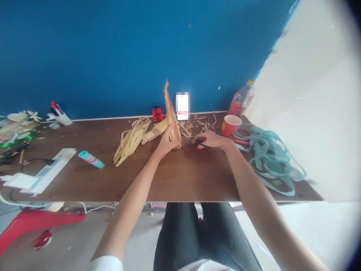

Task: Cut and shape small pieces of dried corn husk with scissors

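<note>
My left hand [168, 142] grips a dried corn husk [171, 113] near its wide lower end, and the narrow tip points up toward the wall. In my right hand [208, 139], the fingers are closed around a slim tool with a dark handle [200, 143]. Its thin end points left toward the husk; its exact kind is too small to make out. Left of my hands lie another pale husk [155, 132] and a bundle of dried husks [132, 141]. Shredded husk strips [197, 126] are scattered behind my right hand.
A red paper cup [230, 126], a tilted bottle [241, 99] and a heap of pale blue strap [270, 150] sit on the right. Leftward are a blue tube [91, 159], a power strip [53, 169] and a pen cup [63, 118]. A red round container [157, 114] stands near the wall.
</note>
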The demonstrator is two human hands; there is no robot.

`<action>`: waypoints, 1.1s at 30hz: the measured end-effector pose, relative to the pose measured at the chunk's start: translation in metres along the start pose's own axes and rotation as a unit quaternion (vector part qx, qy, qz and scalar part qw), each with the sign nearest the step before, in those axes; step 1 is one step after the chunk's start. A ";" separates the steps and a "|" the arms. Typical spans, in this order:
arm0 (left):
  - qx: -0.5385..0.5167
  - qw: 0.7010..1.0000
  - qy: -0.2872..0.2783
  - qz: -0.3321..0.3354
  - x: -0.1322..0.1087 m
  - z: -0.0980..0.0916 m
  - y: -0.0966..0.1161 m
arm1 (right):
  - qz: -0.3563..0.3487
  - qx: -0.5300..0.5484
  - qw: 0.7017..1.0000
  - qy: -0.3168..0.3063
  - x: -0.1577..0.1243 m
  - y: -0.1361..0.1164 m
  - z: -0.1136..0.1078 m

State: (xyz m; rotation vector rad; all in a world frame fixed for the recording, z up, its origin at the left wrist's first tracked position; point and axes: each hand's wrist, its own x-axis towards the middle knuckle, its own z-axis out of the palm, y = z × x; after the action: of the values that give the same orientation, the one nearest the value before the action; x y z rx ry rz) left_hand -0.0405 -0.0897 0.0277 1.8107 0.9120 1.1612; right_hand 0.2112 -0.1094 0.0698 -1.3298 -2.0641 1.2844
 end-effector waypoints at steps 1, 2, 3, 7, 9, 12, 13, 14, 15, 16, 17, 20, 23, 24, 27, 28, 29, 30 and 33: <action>0.002 1.000 -0.016 0.001 0.000 0.000 0.001 | 0.004 -0.014 1.000 -0.012 0.000 0.000 0.000; 0.004 0.999 -0.033 0.003 -0.001 0.000 0.002 | 0.006 -0.023 0.999 -0.024 0.000 0.000 0.000; 0.006 0.999 -0.048 0.004 -0.001 0.000 0.002 | 0.006 -0.029 0.999 -0.033 0.000 0.000 0.000; 0.020 0.997 -0.076 0.007 -0.003 0.002 0.002 | -0.008 -0.028 0.999 -0.040 0.000 0.002 0.001; 0.024 0.998 -0.061 0.002 -0.003 0.004 0.001 | 0.001 -0.025 0.999 -0.039 0.000 0.002 0.003; 0.029 0.999 -0.027 -0.002 -0.004 0.006 0.000 | 0.021 -0.026 0.999 -0.030 0.001 0.001 0.009; 0.030 0.999 -0.020 -0.002 -0.003 0.006 -0.001 | 0.021 -0.026 0.999 -0.024 0.002 0.001 0.011; 0.031 0.999 -0.017 -0.002 -0.003 0.007 -0.001 | 0.020 -0.025 0.999 -0.017 0.003 0.001 0.013; 0.030 0.999 -0.014 -0.003 -0.003 0.007 -0.001 | 0.017 -0.023 1.000 -0.009 0.004 0.001 0.015; 0.028 1.000 -0.010 -0.006 -0.003 0.007 -0.001 | 0.015 -0.022 1.000 -0.002 0.005 0.001 0.017; 0.025 1.000 -0.006 -0.009 -0.003 0.007 -0.001 | 0.012 -0.022 1.000 0.005 0.006 0.001 0.018; 0.015 1.000 0.011 -0.014 -0.003 0.006 -0.003 | 0.004 -0.011 1.000 0.023 0.007 0.004 0.022; 0.005 1.000 0.027 -0.015 -0.002 0.006 -0.005 | 0.002 0.007 0.999 0.039 0.008 0.005 0.024; 0.002 0.999 0.034 -0.015 -0.002 0.007 -0.005 | 0.002 0.007 0.999 0.046 0.008 0.005 0.025; -0.003 0.998 0.063 -0.012 -0.002 0.007 -0.006 | -0.007 -0.008 0.998 0.069 0.007 0.002 0.028; -0.001 0.997 0.073 -0.010 -0.002 0.008 -0.006 | -0.013 -0.012 0.997 0.076 0.007 0.001 0.029; 0.002 0.997 0.080 -0.009 -0.002 0.008 -0.006 | -0.019 -0.015 0.996 0.084 0.008 0.000 0.029; 0.007 0.996 0.084 -0.008 -0.002 0.008 -0.006 | -0.023 -0.019 0.995 0.091 0.008 -0.001 0.030; 0.017 0.996 0.087 -0.007 -0.002 0.009 -0.006 | -0.021 -0.029 0.994 0.104 0.008 -0.002 0.032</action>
State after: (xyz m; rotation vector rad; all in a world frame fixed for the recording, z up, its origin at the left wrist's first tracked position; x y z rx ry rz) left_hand -0.0335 -0.0909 0.0196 1.7482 1.0483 1.3180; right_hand 0.1835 -0.1184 0.0536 -1.3743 -1.9870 1.0284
